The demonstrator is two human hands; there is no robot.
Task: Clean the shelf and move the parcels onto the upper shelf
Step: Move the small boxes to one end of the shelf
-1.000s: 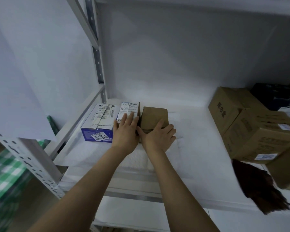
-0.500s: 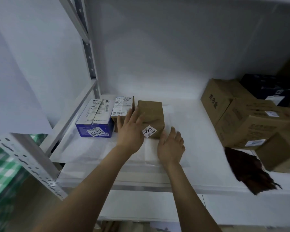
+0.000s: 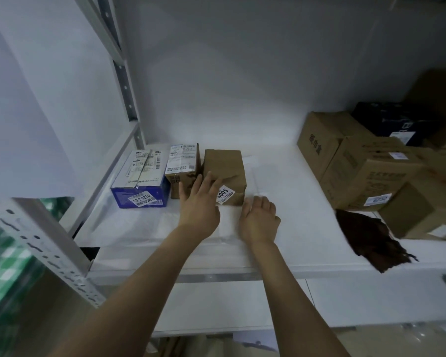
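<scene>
Three small parcels stand in a row at the left of the white shelf (image 3: 289, 181): a blue box (image 3: 139, 181) with labels, a narrow brown box (image 3: 182, 168) with a white label on top, and a plain brown box (image 3: 225, 171) with a "4005" sticker. My left hand (image 3: 198, 204) lies flat with its fingers apart, fingertips on the front of the two brown boxes. My right hand (image 3: 259, 219) rests loosely on the shelf just in front of the plain brown box, holding nothing.
Several larger cardboard boxes (image 3: 366, 173) and a dark box (image 3: 394, 122) are stacked at the right. A dark brown duster (image 3: 371, 238) lies at the shelf's front edge beside them. A grey perforated upright (image 3: 36, 243) stands at the left front corner.
My right hand has come off the plain brown box and pulled back onto the shelf. My left hand stays flat against the boxes' fronts. The view has shifted back slightly.
</scene>
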